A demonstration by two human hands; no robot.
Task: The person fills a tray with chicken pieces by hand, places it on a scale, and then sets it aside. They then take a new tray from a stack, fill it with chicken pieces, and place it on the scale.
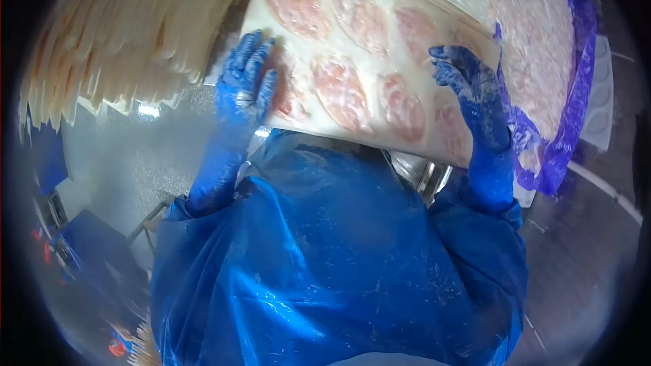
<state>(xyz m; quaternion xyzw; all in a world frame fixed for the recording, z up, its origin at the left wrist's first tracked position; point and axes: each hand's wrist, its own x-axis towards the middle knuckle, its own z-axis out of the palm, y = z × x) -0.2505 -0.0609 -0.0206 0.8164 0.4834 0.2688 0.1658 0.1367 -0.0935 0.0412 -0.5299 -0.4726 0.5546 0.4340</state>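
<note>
A pale rectangular sheet (305, 51) lies in front of me, bearing several oval pieces of pinkish raw meat (341, 92) in two rows. My left hand (245, 80), in a blue glove smeared with white, rests at the sheet's left edge with its fingers stretched out. Over the right end of the sheet is my right hand (468, 78), also gloved in blue, its fingers curled and apart with nothing visible between them. Whether its fingertips touch the sheet or the meat is hard to tell.
At the upper left are stacked pale sheets (135, 27). A purple-lined container (580, 81) of pale pink minced meat (532, 41) stands at the right, beside a white tray with round hollows (600, 105). A metal surface (122, 156) shows at the left.
</note>
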